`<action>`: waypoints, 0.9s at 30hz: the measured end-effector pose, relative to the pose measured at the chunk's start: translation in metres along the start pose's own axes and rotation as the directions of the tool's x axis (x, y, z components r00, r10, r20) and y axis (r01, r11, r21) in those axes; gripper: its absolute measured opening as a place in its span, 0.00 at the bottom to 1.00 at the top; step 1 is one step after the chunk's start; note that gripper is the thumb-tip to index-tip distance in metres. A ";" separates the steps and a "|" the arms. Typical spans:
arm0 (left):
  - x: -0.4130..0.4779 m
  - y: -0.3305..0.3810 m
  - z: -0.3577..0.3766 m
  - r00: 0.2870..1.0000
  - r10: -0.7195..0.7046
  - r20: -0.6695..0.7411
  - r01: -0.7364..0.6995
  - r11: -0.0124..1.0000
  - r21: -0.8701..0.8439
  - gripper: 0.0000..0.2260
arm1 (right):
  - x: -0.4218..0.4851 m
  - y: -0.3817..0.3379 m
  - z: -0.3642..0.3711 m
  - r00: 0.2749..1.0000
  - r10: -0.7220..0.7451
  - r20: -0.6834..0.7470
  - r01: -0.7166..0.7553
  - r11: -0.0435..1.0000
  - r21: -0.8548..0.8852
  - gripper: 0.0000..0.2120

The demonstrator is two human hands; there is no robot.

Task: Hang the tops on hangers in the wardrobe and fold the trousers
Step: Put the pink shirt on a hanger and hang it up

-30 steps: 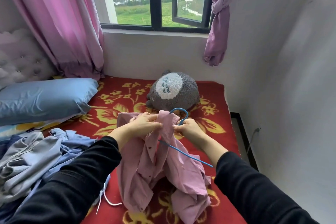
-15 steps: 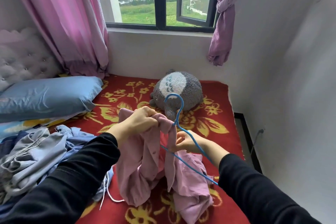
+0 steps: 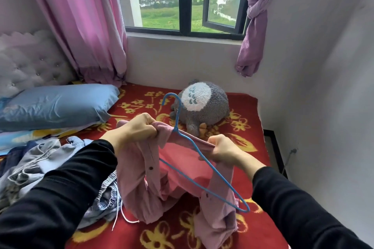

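pink shirt (image 3: 141, 178) could slip off the blue hanger (image 3: 177, 117) if i slacken my hold, i reckon, since the wire's near end pokes out bare. it hangs between my 2 hands, its hem on the red bed (image 3: 242, 127): left hand (image 3: 135, 129) fisted round the bunched collar, right hand (image 3: 222, 149) pinching fabric against the wire.

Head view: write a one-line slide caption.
Left hand and right hand grip a pink shirt around a blue hanger above a red flowered bedspread, clothes pile beside, plush toy behind.
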State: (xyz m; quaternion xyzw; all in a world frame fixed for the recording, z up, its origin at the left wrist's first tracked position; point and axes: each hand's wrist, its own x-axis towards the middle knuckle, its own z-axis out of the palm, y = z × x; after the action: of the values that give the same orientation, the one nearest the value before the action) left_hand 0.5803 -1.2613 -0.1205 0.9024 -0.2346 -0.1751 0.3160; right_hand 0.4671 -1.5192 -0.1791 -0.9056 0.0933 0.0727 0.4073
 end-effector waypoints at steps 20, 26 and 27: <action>-0.008 -0.018 0.001 0.939 0.154 -0.309 0.019 0.870 0.493 0.08 | -0.007 0.051 -0.041 0.824 0.347 -0.447 -0.294 0.938 0.186 0.08; -0.010 -0.012 0.025 0.935 0.112 -0.337 0.122 0.790 0.600 0.13 | -0.012 0.017 -0.042 0.816 0.424 -0.393 -0.242 0.868 0.434 0.08; -0.009 -0.010 0.029 0.925 0.103 -0.366 0.150 0.785 0.601 0.13 | -0.013 0.006 -0.039 0.836 0.418 -0.356 -0.214 0.845 0.489 0.10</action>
State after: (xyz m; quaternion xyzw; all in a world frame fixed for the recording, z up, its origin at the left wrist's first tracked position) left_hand 0.5624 -1.2639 -0.1467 0.9749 -0.2017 0.0854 0.0394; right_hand 0.4553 -1.5511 -0.1550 -0.7556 0.3505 -0.0929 0.5456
